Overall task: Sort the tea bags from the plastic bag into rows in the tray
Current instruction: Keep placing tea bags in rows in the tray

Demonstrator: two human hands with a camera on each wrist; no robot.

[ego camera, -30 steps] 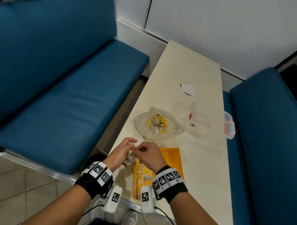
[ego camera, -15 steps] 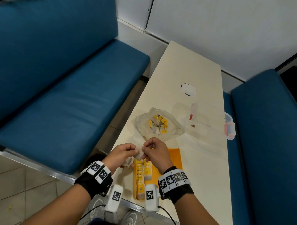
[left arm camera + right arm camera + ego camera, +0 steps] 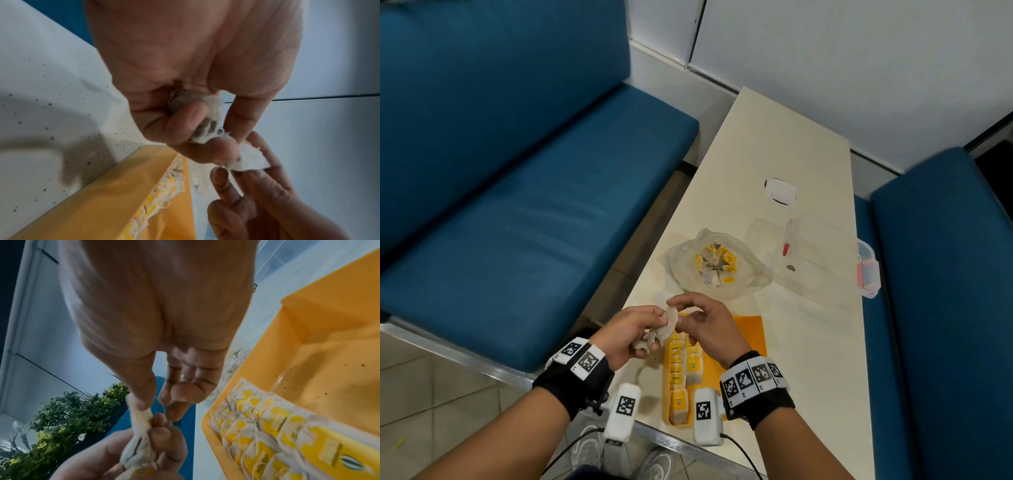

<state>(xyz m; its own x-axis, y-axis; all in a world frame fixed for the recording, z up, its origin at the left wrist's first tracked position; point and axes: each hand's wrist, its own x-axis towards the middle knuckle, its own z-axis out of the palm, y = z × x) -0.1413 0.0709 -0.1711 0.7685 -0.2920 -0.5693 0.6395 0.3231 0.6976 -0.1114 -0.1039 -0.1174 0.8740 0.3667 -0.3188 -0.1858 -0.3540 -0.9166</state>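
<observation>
My left hand (image 3: 650, 325) grips a small bunch of white tea bags (image 3: 662, 330) in its curled fingers, just above the far left end of the orange tray (image 3: 751, 330). My right hand (image 3: 678, 312) pinches the top of one tea bag (image 3: 252, 160) of that bunch between thumb and forefinger. In the right wrist view the pinched tea bag (image 3: 139, 416) stretches between both hands. Two rows of yellow-tagged tea bags (image 3: 683, 371) stand along the tray's left side. The clear plastic bag (image 3: 748, 279), with more tea bags inside, lies beyond the tray.
A clear lidded container (image 3: 825, 260) with a red-tipped item sits right of the plastic bag. A white oval object (image 3: 780, 187) lies farther back on the cream table (image 3: 808, 377). Blue benches (image 3: 517, 222) flank the table on both sides.
Both hands have stayed together over the tray's far end. The right hand's fingers have shifted onto one tea bag and drawn it slightly up out of the bunch.
</observation>
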